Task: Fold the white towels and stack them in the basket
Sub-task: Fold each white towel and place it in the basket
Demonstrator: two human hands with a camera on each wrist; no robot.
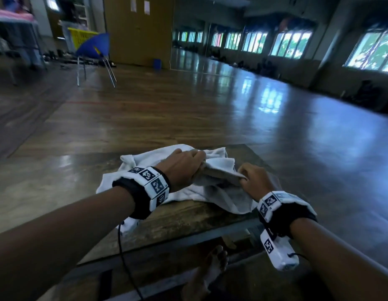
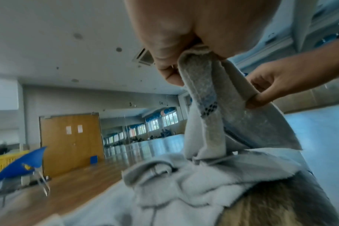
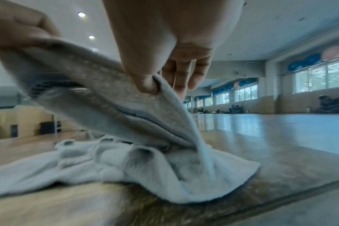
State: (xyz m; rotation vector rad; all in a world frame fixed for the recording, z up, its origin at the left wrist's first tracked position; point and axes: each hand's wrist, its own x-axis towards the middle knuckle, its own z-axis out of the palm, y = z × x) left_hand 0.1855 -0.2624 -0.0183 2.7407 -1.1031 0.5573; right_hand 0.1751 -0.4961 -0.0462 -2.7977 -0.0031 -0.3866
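Note:
A crumpled white towel (image 1: 219,164) lies on a small wooden table (image 1: 184,216). My left hand (image 1: 184,166) grips one end of its upper edge, and my right hand (image 1: 251,179) pinches the same edge further right. The stretch between them is lifted off the pile. In the left wrist view my left hand (image 2: 176,61) holds a bunched fold of the towel (image 2: 205,110), which bears a small dark woven mark. In the right wrist view my right hand (image 3: 151,82) pinches the towel (image 3: 99,97) between thumb and fingers. No basket is in view.
More white towel cloth (image 1: 115,181) spreads under my left wrist and hangs over the table's left side. A blue chair (image 1: 95,51) and a yellow crate (image 2: 8,160) stand far off to the left on the wooden floor. My bare foot (image 1: 214,263) shows below the table.

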